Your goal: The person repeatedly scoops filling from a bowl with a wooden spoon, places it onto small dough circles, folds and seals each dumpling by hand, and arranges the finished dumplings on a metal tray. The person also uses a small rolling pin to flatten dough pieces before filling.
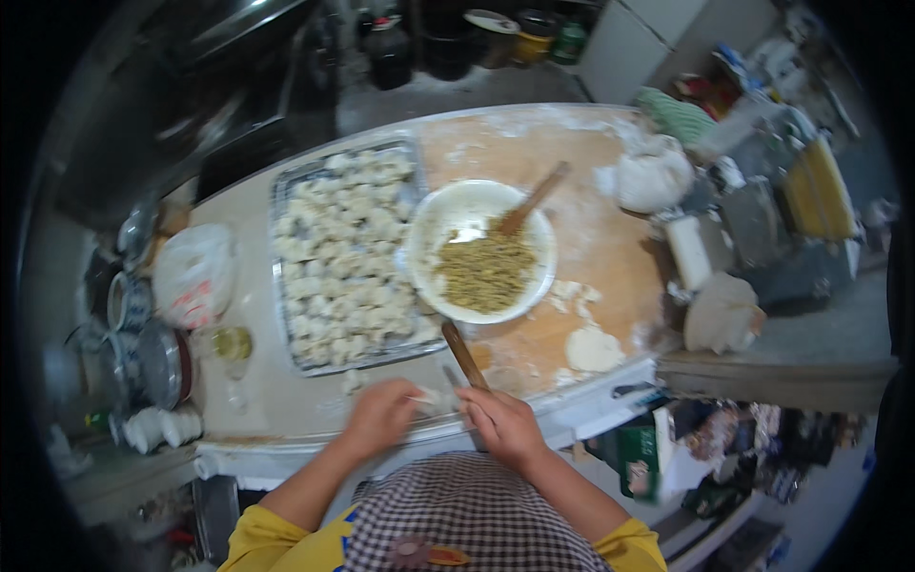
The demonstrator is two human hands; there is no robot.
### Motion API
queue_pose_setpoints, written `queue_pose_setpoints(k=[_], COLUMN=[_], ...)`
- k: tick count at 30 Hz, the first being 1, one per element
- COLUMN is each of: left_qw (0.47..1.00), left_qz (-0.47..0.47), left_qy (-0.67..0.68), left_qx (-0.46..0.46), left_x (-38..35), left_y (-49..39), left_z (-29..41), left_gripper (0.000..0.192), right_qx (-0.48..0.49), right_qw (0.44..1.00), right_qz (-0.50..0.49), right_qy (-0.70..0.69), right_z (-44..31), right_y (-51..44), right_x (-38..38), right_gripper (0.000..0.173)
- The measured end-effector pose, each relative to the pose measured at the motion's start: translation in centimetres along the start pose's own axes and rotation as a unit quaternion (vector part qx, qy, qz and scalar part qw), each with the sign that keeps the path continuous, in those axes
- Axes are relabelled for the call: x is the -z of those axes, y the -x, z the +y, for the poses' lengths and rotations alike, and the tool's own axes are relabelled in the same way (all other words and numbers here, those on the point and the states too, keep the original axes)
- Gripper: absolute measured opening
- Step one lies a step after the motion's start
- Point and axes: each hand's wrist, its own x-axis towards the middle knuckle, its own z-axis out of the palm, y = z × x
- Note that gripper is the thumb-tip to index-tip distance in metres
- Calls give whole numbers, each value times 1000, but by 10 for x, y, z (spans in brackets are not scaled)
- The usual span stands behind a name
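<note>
My left hand [379,418] pinches a pale dough wrapper [427,400], blurred, at the table's front edge. My right hand [504,429] is closed beside it on a thin grey tool [452,375], whose shape is too blurred to tell. Just beyond the right fingers lies a wooden rolling pin [465,356]; whether they touch it is unclear. Ahead stands a white bowl [422,279] of chopped yellow-green filling [486,275], with a wooden spatula [536,196] leaning in it. To its left a metal tray [277,314] holds rows of dumplings [343,250].
A flat dough round [593,349] and dough scraps [575,294] lie right on the floured wooden board [600,236]. A white bag [654,175] sits at the board's far right. Another plastic bag [194,275], a glass jar [232,344] and patterned mugs [129,300] stand left.
</note>
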Motion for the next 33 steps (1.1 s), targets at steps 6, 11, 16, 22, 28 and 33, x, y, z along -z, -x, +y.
queue_pose_setpoints(k=[6,11,16,22,28,33], left_qw=[954,948,974,975,977,980], left_qz=[19,11,-16,-44,-50,-56], left_qy=[-298,-305,-222,-218,-199,-148], left_qx=[42,91,48,-7,-52,-123], left_x=[91,92,64,51,40,18], left_y=[-14,-28,-41,-44,-41,-51], left_z=[-44,-27,8,21,22,31], left_gripper=[31,46,45,43,39,35], right_qx=[-95,-183,-205,-148,-196,-169], right_qw=[955,891,902,906,939,953], right_qz=[207,278,272,314,259,232], right_qy=[191,310,266,243,113,97], right_z=[73,124,135,137,87,60], right_y=[-12,-6,-4,-8,-7,-12], right_x=[69,116,119,119,131,137], right_gripper=[22,26,23,15,14,13])
